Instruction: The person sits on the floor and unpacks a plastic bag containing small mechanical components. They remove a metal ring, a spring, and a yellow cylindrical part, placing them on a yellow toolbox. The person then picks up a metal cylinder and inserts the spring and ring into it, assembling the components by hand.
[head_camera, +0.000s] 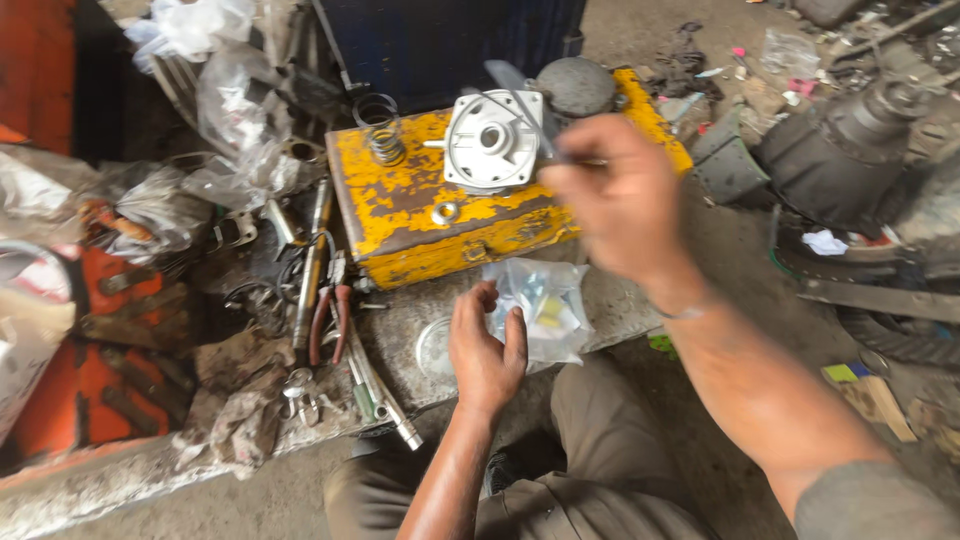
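My left hand (485, 345) grips a small clear plastic bag (548, 305) of little parts, low on a grey slab near my knees. My right hand (622, 195) is blurred and lifted over the right end of a worn yellow metal box (400, 200); its fingers are pinched on something thin and dark that I cannot make out. On top of the box sit a silver square housing (492, 140) with a round centre hole, a coil spring (385, 140) and a grey round cap (575, 85).
Pliers with red handles (330, 320), metal rods and other tools lie left of the box among oily rags and plastic bags (235, 110). An orange metal tray (90, 370) is far left. A large dark machine part (850, 150) stands at right on the littered floor.
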